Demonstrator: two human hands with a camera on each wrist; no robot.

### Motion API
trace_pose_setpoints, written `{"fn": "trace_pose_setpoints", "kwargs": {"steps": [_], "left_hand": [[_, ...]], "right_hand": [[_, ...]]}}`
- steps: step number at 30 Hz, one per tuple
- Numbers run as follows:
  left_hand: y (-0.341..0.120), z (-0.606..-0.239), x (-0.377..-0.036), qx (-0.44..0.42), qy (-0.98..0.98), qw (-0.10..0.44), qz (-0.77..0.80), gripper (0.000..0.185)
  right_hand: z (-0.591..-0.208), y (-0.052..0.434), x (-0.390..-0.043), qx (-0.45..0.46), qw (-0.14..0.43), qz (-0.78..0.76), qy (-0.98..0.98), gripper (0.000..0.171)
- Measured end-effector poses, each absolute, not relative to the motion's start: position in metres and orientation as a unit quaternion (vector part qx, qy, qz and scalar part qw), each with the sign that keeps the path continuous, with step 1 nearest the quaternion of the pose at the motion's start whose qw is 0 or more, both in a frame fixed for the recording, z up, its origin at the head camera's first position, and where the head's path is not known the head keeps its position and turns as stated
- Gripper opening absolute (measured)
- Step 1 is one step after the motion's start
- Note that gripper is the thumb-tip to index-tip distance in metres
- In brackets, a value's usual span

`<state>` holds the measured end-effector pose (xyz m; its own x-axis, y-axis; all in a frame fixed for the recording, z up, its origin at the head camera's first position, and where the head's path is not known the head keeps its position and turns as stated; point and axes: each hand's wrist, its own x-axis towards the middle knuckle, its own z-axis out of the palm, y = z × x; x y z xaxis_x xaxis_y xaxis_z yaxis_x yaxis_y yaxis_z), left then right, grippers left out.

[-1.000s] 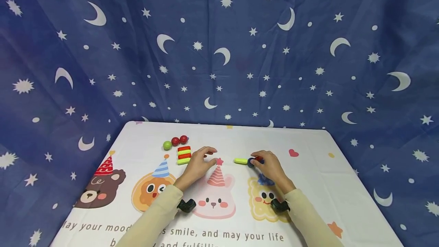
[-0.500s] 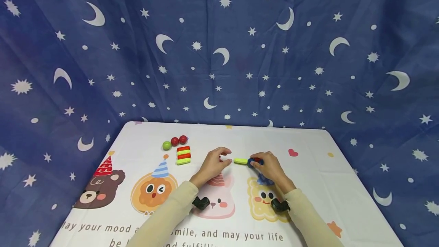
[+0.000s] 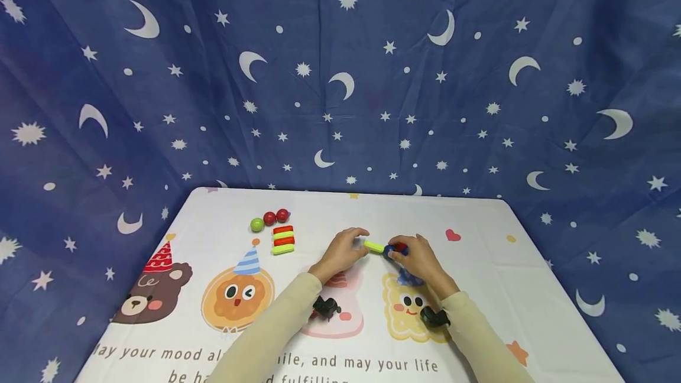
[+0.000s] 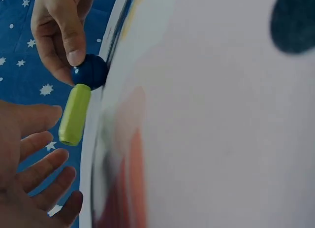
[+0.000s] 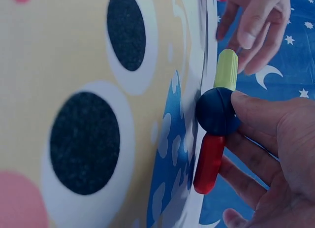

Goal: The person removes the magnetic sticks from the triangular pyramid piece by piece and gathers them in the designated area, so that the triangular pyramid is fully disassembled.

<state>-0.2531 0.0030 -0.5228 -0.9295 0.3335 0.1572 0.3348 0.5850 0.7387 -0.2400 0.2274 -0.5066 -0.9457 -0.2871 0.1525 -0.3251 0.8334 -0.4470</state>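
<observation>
A dark blue ball (image 3: 390, 250) (image 5: 216, 111) joins a lime green stick (image 3: 375, 246) (image 4: 75, 114) (image 5: 226, 69) to a red stick (image 3: 401, 247) (image 5: 209, 161). My right hand (image 3: 405, 255) (image 5: 256, 139) pinches the blue ball (image 4: 90, 71), thumb on top and fingers under the red stick. The piece sits just above the white printed tablecloth (image 3: 479, 265). My left hand (image 3: 357, 242) (image 4: 51, 139) hovers at the free end of the green stick with fingers spread and relaxed, holding nothing. I cannot tell whether its fingertips (image 5: 246, 38) touch the stick.
At the table's back left lie a green ball (image 3: 258, 224), two red balls (image 3: 276, 216) and a small stack of red and green sticks (image 3: 283, 240). A blue star-and-moon cloth (image 3: 340, 75) hangs behind and around the table. Black wrist cameras (image 3: 326, 307) sit on both sleeves.
My left hand has moved right, from beside the stick stack to the green stick's free end. The green stick now tilts slightly. The right hand has kept its hold on the ball.
</observation>
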Motion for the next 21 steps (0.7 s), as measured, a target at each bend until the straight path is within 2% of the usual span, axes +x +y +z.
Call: {"fn": "trace_pose_setpoints", "kwargs": {"steps": [5,21], "left_hand": [[0.0045,-0.5264,-0.2557,-0.194,-0.892,-0.017,-0.409,0.038],[0.0084,-0.5310,-0.2632,-0.222,-0.906,-0.008,-0.360,0.028]], "right_hand": [[-0.5065,0.2288,-0.2415,0.163,0.033,0.237,-0.957,0.033],[-0.5105,0.2256,-0.2451,0.162,0.030,0.239,-0.957,0.036]]}}
